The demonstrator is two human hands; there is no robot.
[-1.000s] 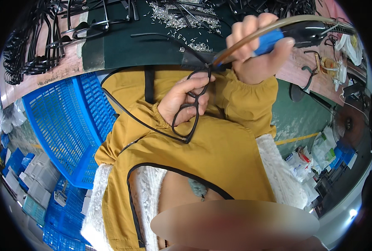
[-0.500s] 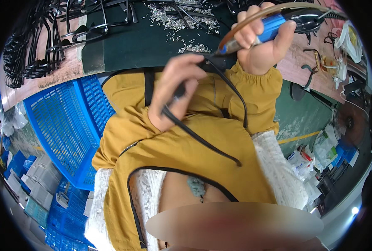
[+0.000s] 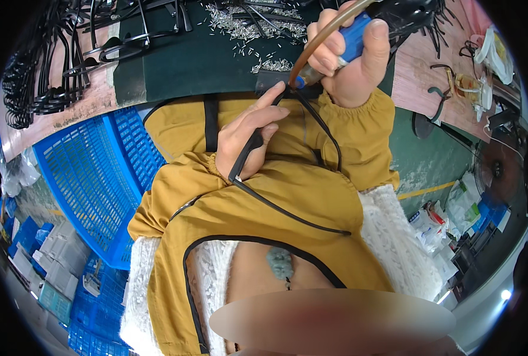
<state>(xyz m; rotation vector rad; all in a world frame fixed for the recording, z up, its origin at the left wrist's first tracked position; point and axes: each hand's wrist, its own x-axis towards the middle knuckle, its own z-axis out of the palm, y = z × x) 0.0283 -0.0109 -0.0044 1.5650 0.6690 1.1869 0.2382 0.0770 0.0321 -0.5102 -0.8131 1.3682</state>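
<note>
My left hand is closed around a black eyeglass frame above my lap. One of its temple arms stretches toward my chest; the other slants down beside my right sleeve. Wrapped in my right hand is a powered screwdriver with a blue body, its blue-ringed nose angled down-left. The nose meets the frame's far end by my left fingertips; the exact contact is too small to make out. A brown hose curves in front of the tool.
Small metal pins or screws lie scattered on the dark green mat. Black eyeglass frames crowd the table's left side. A blue plastic basket stands left of my lap. Glasses parts and a plastic bag lie at right.
My right hand has brought the screwdriver left and slightly nearer, its nose now at the frame by my left fingertips. My left hand, blurred before, has steadied, and the frame has turned slightly.
</note>
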